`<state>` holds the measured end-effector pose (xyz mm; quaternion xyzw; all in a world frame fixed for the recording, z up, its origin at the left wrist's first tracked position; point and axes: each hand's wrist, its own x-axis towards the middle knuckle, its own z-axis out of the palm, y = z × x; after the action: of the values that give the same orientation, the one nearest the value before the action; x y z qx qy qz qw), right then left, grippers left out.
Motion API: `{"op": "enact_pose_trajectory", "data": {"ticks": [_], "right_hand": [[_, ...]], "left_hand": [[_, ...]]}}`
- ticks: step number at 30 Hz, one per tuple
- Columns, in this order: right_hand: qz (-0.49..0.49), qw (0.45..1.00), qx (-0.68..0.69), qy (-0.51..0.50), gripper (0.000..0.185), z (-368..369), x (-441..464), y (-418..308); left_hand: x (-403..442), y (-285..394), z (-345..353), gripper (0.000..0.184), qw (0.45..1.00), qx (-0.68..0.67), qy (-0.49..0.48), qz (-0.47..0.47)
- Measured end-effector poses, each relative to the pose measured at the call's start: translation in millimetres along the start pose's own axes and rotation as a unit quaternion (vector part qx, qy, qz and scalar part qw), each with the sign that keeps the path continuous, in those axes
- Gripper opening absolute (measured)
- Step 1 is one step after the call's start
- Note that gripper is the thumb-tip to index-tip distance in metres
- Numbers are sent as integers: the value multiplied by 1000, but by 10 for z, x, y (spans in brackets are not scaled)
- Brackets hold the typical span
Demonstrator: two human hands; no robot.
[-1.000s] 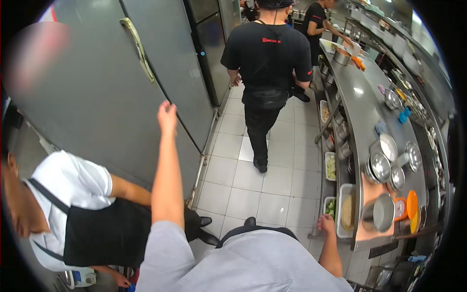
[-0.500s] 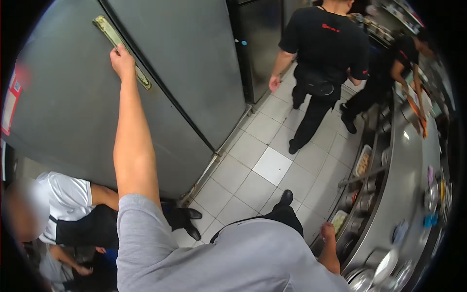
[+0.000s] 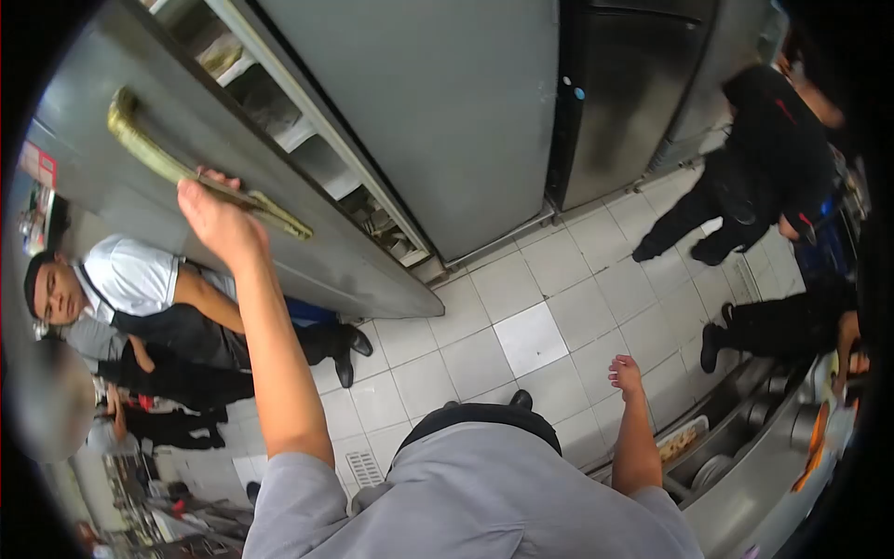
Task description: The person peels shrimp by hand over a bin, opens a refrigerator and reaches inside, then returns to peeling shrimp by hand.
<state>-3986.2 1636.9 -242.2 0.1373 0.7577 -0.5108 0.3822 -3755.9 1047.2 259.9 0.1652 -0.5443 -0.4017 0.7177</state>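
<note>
My left hand (image 3: 223,219) is wrapped around the long, worn yellowish handle (image 3: 147,147) of a grey metal refrigerator door (image 3: 345,265). The door stands ajar. Through the gap, shelves (image 3: 307,135) show with wrapped or packed items that I cannot make out. On the other side of my body, my right hand (image 3: 626,373) hangs low over the tiled floor, its fingers loosely bent and apart, holding nothing. It is nearest to the steel counter (image 3: 754,494), without touching it.
A closed grey door (image 3: 428,112) adjoins the open one, with a dark steel cabinet (image 3: 633,102) beyond. A person in a white shirt (image 3: 140,270) stands beside the open door. People in black (image 3: 773,149) are at the far right. A floor drain (image 3: 363,469) lies by my feet.
The refrigerator door has swung open with my left hand on its handle, baring the shelves. The person in black has moved farther away, and my view has turned to the right.
</note>
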Motion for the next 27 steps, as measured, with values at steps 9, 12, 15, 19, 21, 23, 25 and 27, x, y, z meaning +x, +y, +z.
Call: {"op": "enact_pose_trajectory", "data": {"ticks": [9, 12, 15, 19, 21, 23, 25, 27], "right_hand": [[12, 978, -127, -163, 30, 785, 435, -123], [41, 966, -177, -182, 29, 881, 429, -59], [28, 956, -207, -205, 29, 893, 513, 82], [53, 943, -254, -208, 27, 969, 394, -57], [48, 937, -269, -216, 25, 1010, 361, -118], [22, 945, -245, -214, 24, 1079, 350, -234], [14, 943, -253, -215, 24, 1124, 321, -345], [9, 941, -258, -217, 24, 1165, 306, -432]], "left_hand": [[-352, 887, -812, 43, 996, -11, 86, -27], [-406, 1053, -1117, 42, 995, -12, 102, -13], [-365, 1163, -1307, 41, 986, 8, 166, 5], [-415, 1329, -1526, 37, 985, -9, 171, 7], [-431, 1358, -1559, 40, 983, 18, 183, 18], [-417, 1372, -1567, 40, 978, 17, 206, 15], [-403, 1383, -1601, 40, 979, 20, 203, 11], [-395, 1385, -1610, 41, 980, 6, 198, 4]]}}
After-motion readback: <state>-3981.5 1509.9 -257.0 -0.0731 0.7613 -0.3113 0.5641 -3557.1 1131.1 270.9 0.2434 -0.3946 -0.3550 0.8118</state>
